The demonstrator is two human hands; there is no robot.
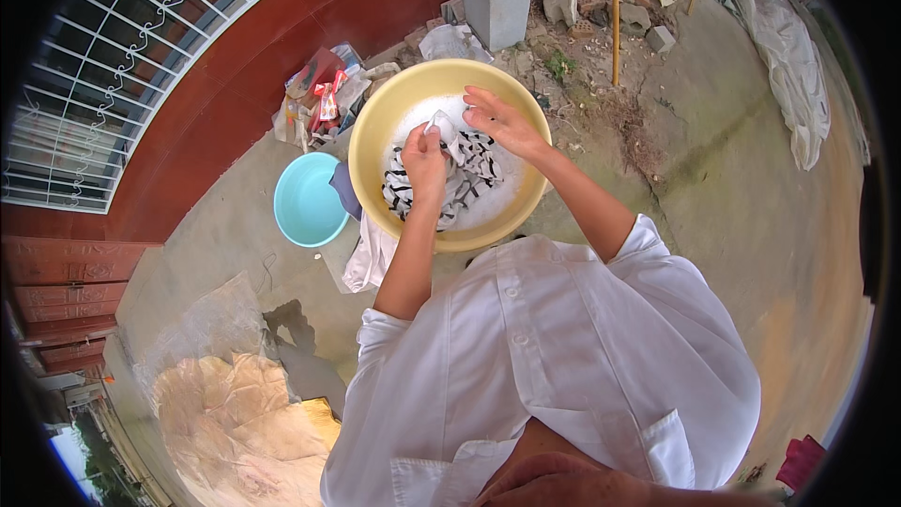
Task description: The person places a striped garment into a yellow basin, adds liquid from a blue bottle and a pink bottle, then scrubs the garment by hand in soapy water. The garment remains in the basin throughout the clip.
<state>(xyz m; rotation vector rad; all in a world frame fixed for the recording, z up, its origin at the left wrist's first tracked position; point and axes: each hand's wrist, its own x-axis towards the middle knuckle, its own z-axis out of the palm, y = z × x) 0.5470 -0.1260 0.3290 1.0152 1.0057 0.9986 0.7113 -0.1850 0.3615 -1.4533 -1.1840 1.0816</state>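
A large yellow plastic basin stands before me with white suds inside. In the suds lies a bunched, wet white garment with black markings. My left hand pinches a plain white part of the cloth between thumb and fingers, lifting it above the rest. On the other side of the basin, my right hand hovers over the suds with its fingers stretched out and nothing held in them.
A light blue basin is left of the yellow one, with dark cloth and pale pink cloth between. Rubbish, a stone block and a bamboo pole are farther back. Plastic sheeting covers ground at lower left.
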